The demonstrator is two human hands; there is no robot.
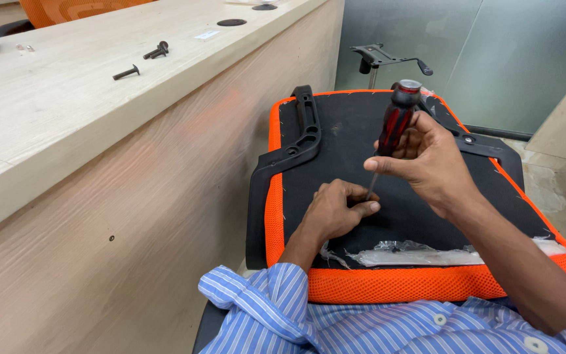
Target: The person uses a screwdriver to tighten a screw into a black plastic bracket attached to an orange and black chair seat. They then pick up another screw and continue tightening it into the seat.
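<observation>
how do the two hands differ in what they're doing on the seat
The right hand is raised and wrapped around the red-and-black screwdriver handle; the left hand sits low on the seat underside, curled beside the shaft's tip. The right hand's fingers spread along the handle; the left's are bunched. Both work over the same spot.

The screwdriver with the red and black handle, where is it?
In the head view, the screwdriver stands nearly upright over the black underside of the orange seat cushion, gripped by the right hand, its tip down at the left hand.
</observation>
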